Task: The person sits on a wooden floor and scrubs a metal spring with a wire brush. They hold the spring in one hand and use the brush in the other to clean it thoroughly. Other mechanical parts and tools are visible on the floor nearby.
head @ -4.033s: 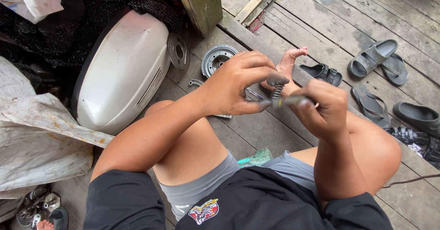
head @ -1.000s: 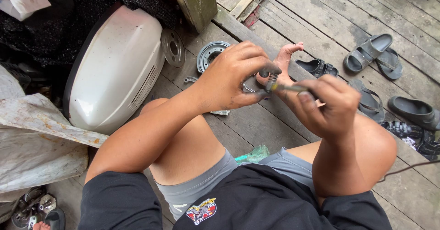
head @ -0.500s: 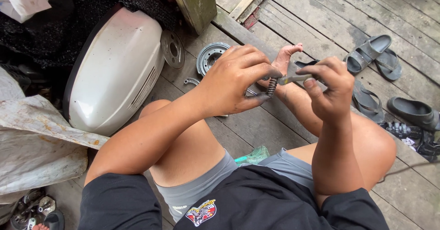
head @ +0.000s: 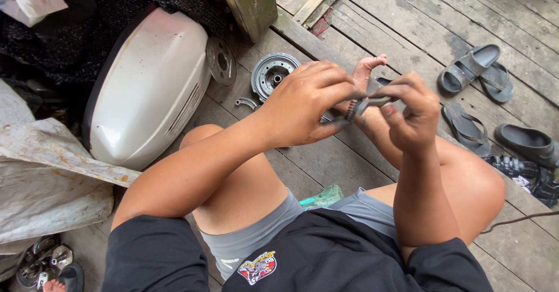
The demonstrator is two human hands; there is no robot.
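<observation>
Hands meet above the wooden floor point(head: 326, 164): the left hand point(head: 305, 108) is closed around a small coil spring point(head: 351, 110), and the right hand point(head: 410, 117) pinches a slim grey metal tool point(head: 375, 101) whose tip touches that spring. Best practice, I judge, is a firm left grip, tool in line with the coil, gentle pressure, fingertips out of its path. A round metal hub point(head: 272, 73) lies nearby beside a white scooter panel point(head: 148, 91).
</observation>
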